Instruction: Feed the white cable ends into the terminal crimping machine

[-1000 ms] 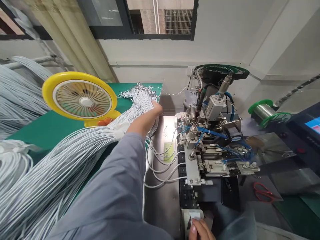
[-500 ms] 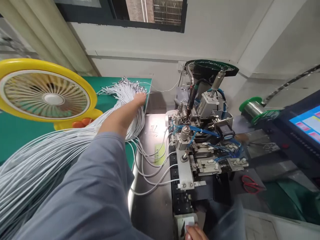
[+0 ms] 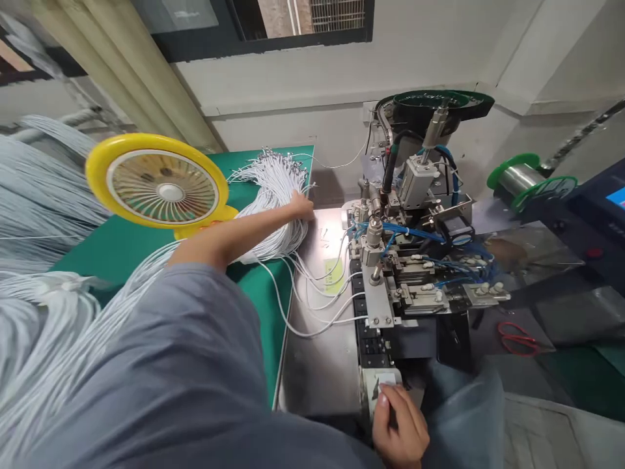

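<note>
My left hand (image 3: 299, 207) reaches far forward, its fingers curled down into the far end of a thick bundle of white wires (image 3: 271, 195) that fans across the green mat (image 3: 122, 251). Several loose wires (image 3: 317, 306) run from the bundle over the steel plate to the machine (image 3: 405, 260). My right hand (image 3: 401, 426) is low at the front edge, fingers curled, thumb pressed against a small white-labelled block (image 3: 379, 384) at the machine's front.
A yellow fan (image 3: 161, 185) stands on the mat left of my arm. More wire bundles (image 3: 39, 195) hang at far left. A green wire spool (image 3: 525, 176), a touchscreen (image 3: 612, 202) and red scissors (image 3: 517, 339) are on the right.
The view has swung back left and down. My left hand has drawn back a little from the wire tips to the bundle's right side. My right hand shows more fully at the block.
</note>
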Demonstrator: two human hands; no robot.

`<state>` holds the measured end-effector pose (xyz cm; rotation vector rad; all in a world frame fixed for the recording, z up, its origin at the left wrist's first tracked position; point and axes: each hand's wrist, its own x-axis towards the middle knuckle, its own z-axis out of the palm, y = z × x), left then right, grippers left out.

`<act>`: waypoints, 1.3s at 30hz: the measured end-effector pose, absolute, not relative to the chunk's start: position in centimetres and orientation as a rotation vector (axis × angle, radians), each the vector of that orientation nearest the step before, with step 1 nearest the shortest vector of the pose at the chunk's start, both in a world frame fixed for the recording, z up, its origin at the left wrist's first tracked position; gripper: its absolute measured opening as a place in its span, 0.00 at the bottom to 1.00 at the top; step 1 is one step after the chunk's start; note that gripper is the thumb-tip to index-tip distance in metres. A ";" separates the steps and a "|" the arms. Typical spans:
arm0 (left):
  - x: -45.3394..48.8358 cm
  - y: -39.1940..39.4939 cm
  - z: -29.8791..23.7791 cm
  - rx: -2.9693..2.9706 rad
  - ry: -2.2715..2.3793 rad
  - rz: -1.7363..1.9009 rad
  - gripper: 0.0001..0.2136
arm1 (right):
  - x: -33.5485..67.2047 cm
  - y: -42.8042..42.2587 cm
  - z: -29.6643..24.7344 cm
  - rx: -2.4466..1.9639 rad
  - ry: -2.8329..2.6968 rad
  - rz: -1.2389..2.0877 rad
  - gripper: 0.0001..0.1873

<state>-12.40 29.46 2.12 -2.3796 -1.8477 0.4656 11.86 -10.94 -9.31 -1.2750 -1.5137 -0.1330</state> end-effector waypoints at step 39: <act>-11.3 24.7 3.3 -2.319 -1.768 0.442 0.16 | 11.6 -9.9 -8.5 -1.142 -1.517 0.016 0.06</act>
